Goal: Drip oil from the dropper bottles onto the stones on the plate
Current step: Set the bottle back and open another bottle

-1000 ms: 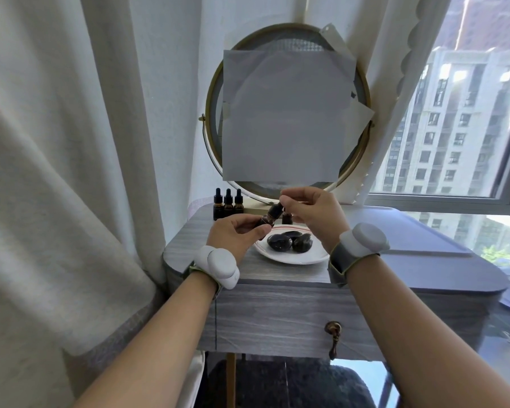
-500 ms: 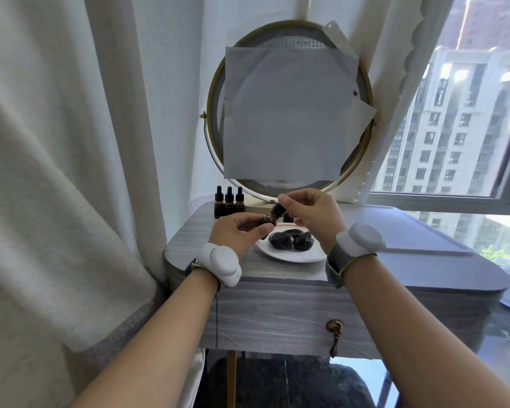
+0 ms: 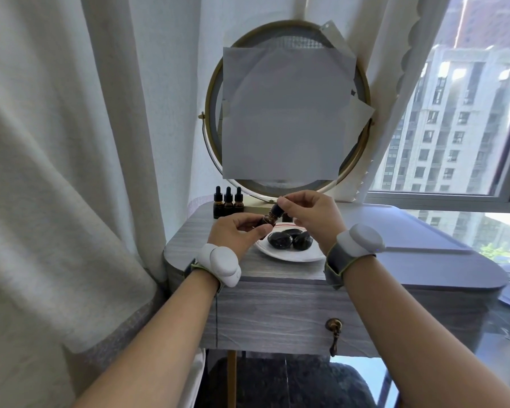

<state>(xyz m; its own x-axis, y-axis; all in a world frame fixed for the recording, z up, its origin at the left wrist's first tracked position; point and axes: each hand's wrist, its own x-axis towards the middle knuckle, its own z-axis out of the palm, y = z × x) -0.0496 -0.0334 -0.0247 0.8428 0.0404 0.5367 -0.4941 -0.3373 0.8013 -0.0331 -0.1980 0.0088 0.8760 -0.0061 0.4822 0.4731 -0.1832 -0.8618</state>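
A small amber dropper bottle is held tilted just above the left side of a white plate. My left hand grips the bottle's body, and my right hand pinches its black dropper cap. Three glossy black stones lie together on the plate below the hands. Three more dropper bottles stand upright in a row at the back left of the table.
The plate sits on a small grey wooden table with a drawer knob. A round mirror covered with paper stands behind. Curtains hang at left; a window is at right.
Both hands have stayed together on the bottle over the plate; my right fingers have shifted slightly on the cap, and the view has tilted a little.
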